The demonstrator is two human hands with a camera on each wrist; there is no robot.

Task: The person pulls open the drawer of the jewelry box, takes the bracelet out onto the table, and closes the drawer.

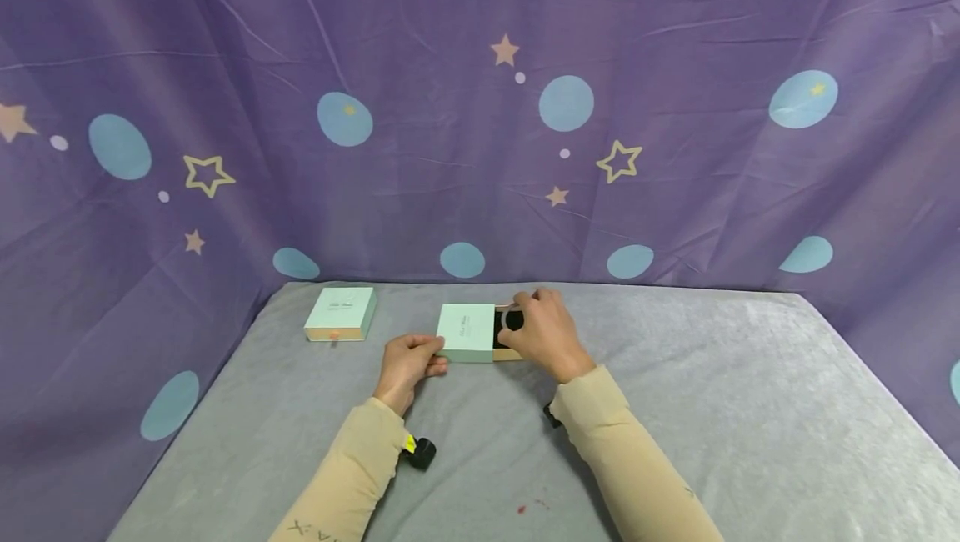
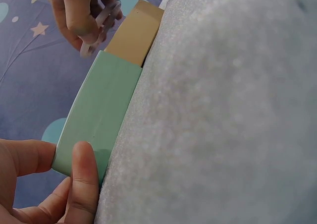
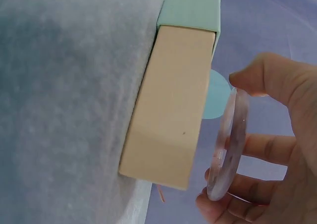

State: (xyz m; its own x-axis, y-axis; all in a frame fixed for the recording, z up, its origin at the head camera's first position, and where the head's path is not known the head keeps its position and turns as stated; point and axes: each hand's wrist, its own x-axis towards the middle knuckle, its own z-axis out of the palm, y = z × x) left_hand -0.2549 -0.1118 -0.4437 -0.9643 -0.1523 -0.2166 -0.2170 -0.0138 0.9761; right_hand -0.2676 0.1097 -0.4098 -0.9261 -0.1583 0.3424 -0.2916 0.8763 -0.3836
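A mint-green drawer-type gift box (image 1: 465,325) lies on the grey cloth, its tan drawer (image 3: 168,105) slid partly out to the right. Dark black lining (image 1: 498,330) shows inside the drawer. My left hand (image 1: 406,365) grips the green sleeve's left end; in the left wrist view its thumb (image 2: 85,172) lies on the long side and a finger touches the corner. Just above the drawer, my right hand (image 1: 549,332) holds a translucent, pale bangle (image 3: 237,140) between thumb and fingers. In the right wrist view the bangle stands tilted on edge, apart from the drawer wall.
A second mint-green box (image 1: 341,308), shut, with a tan front and small pull tab, stands at the back left. The grey cloth (image 1: 750,409) covers the table. A purple curtain (image 1: 420,192) with stars and blue ovals hangs behind. Small red marks (image 1: 522,509) show near the front.
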